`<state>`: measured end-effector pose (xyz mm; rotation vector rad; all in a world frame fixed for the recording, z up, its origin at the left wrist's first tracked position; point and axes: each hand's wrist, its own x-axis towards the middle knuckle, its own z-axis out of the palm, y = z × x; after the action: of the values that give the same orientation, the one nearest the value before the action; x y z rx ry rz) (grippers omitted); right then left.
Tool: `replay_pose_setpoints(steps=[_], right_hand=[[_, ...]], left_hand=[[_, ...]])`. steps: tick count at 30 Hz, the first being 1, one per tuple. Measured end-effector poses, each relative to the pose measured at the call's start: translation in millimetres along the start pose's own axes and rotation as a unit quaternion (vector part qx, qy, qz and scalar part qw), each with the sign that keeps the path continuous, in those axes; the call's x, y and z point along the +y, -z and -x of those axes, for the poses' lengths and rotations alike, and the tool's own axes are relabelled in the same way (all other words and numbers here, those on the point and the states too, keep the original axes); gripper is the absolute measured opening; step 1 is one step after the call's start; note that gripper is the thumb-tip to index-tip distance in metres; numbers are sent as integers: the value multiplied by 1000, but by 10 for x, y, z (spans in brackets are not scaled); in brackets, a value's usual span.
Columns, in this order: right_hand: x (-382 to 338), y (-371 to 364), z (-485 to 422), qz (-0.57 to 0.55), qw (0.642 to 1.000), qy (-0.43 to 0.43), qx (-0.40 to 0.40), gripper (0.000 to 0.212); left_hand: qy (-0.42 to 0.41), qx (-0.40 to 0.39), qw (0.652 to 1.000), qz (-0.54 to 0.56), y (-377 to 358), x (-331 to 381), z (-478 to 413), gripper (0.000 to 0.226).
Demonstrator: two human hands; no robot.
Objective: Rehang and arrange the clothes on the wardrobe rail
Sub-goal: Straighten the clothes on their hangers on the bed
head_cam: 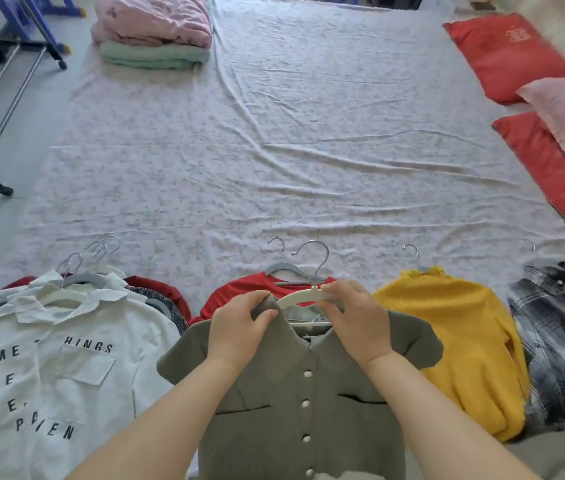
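White shirt (76,375) with lettering "SOME", "HINGS", "TAKE"

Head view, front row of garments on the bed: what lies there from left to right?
In order: white lettered shirt → grey-green buttoned top, left hand pinching its collar, right hand gripping its white hanger → yellow knit sweater → plaid shirt.

A home bedroom: a bed under a floral sheet (309,150), pillows (506,57), folded quilts (153,26).
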<state>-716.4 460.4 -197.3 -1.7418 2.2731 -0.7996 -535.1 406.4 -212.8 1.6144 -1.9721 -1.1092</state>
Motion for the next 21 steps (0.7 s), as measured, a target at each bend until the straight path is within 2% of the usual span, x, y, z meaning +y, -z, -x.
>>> replay_pose_setpoints(steps=[5, 11, 16, 21], right_hand=[[287, -386, -462, -17, 994, -47, -93, 20], [606, -1049, -832, -5, 965, -120, -234, 35], [629, -1168, -507, 1, 936, -111, -333, 37], [510, -1003, -275, 1, 927, -96, -364, 36]], left_hand=[[33, -17, 999, -38, -221, -193, -471, 36], [112, -39, 986, -117, -399, -485, -788, 49], [137, -38, 980, -138, -428, -566, -664, 47], [154, -47, 976, -147, -277, -499, -478, 43]])
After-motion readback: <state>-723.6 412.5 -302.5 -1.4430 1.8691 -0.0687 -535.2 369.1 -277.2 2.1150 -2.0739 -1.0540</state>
